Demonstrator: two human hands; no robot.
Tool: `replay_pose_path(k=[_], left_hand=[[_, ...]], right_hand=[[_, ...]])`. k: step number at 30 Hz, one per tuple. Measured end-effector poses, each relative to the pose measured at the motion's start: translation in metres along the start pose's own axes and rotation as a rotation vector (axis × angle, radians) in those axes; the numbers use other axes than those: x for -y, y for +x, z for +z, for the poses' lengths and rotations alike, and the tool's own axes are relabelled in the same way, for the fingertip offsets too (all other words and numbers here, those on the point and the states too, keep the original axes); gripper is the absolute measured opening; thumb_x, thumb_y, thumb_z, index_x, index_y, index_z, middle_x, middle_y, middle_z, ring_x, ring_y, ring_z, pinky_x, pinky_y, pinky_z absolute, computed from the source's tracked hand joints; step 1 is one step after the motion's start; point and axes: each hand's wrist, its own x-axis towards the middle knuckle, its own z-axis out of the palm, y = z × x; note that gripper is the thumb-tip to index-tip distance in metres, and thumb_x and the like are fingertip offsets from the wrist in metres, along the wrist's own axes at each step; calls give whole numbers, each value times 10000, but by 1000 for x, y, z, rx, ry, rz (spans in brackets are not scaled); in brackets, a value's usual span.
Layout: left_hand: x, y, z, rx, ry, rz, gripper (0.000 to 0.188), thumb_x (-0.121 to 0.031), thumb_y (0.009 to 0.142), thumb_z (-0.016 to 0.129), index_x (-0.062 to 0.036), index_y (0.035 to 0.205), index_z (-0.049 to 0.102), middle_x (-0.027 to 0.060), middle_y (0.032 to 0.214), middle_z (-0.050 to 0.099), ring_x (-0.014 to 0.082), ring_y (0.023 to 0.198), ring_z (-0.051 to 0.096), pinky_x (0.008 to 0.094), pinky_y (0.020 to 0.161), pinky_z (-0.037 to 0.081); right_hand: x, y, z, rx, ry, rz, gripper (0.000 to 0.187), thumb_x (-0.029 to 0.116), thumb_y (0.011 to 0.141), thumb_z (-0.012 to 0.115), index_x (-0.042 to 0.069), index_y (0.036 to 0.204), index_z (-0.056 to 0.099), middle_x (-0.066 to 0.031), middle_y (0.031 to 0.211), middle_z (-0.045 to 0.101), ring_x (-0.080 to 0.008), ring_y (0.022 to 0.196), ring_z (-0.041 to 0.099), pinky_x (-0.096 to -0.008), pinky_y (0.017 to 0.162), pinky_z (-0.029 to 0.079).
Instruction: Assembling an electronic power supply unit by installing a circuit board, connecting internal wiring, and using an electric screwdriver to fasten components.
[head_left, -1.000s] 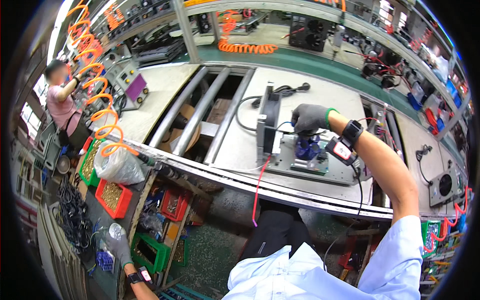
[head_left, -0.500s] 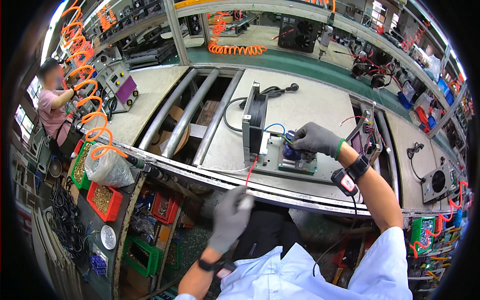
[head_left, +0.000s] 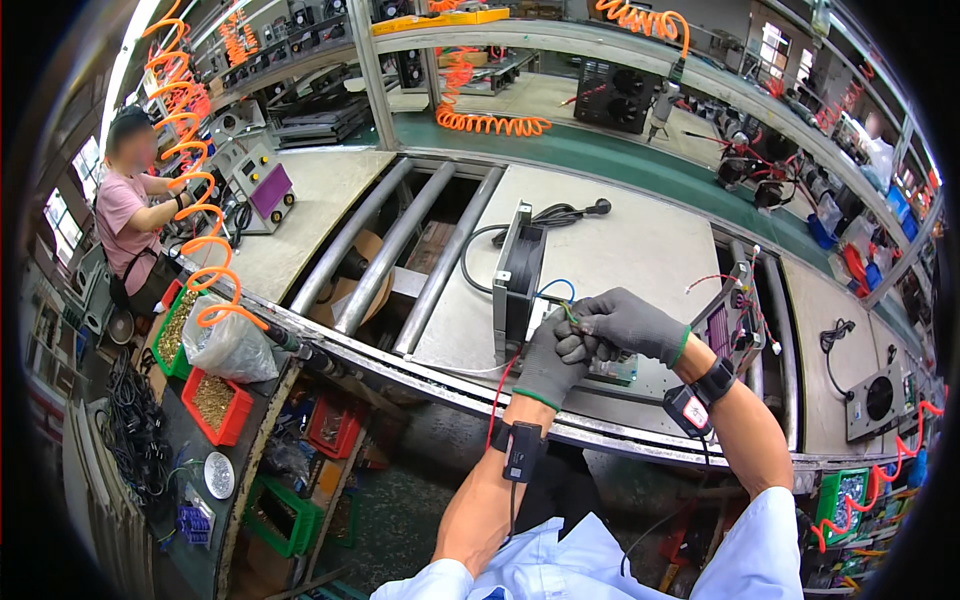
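Observation:
My gloved left hand (head_left: 557, 352) and gloved right hand (head_left: 632, 326) meet over a circuit board (head_left: 614, 371), both with fingers closed. A thin green-yellow wire (head_left: 572, 313) rises from between them, and my right fingers pinch it. What my left fingers grip is hidden. Just left of the hands, a black fan in a metal frame (head_left: 516, 290) stands upright. A blue wire (head_left: 557, 284) arches from its side toward my fingers. From the frame's lower edge a red wire (head_left: 497, 402) hangs over the bench edge beside my left wrist. My hands cover most of the board.
Metal rollers (head_left: 398, 250) lie left of the work board (head_left: 640, 215). A black power cord (head_left: 565, 213) rests behind the fan. Another wired panel (head_left: 722, 325) stands at right. Orange coiled hoses (head_left: 215, 250) hang at left. Red screw bin (head_left: 218, 408) is lower left; a person (head_left: 132, 205) works beyond.
My left hand has moved up from below the bench edge, away from the red wire, to join my right hand over the board. The whole view has shifted slightly.

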Motion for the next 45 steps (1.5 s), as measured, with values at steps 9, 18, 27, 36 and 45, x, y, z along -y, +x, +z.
replay_pose_path(k=[9,18,27,36,45], left_hand=[[10,18,-10,102,-117,119,284,-262,1078,369,-122,891,531,-81,529,299,22,346,251,188,310,252],[44,-60,0,-90,420,200,200,-262,1054,467,-110,943,535,-76,529,248,54,362,210,232,333,203],[57,-105,-21,-290,896,198,238,-246,1043,497,-13,1065,541,-12,596,422,66,413,361,234,361,258],[62,-109,-27,-292,1139,277,250,-235,1050,491,-4,1100,573,55,772,640,80,535,568,193,454,431],[34,-74,-30,-385,1263,415,231,-249,990,569,-29,994,639,-8,694,559,47,528,482,210,448,362]], right_hand=[[0,1,-7,-143,-90,-36,263,192,961,549,-27,877,668,-74,687,660,-125,518,625,-273,501,506],[-47,52,-38,-594,-621,-190,260,227,889,569,42,983,727,-191,903,708,-372,872,680,-442,820,528],[-44,-9,19,-1032,-729,-497,283,264,878,668,96,1105,693,-145,1017,677,-313,854,679,-416,782,534],[-65,-21,66,-273,-79,-79,393,367,867,708,-25,850,730,-123,693,670,-184,625,611,-351,607,478],[-87,-34,68,-126,212,117,352,364,903,717,53,740,701,33,537,469,-56,490,416,-261,445,318]])
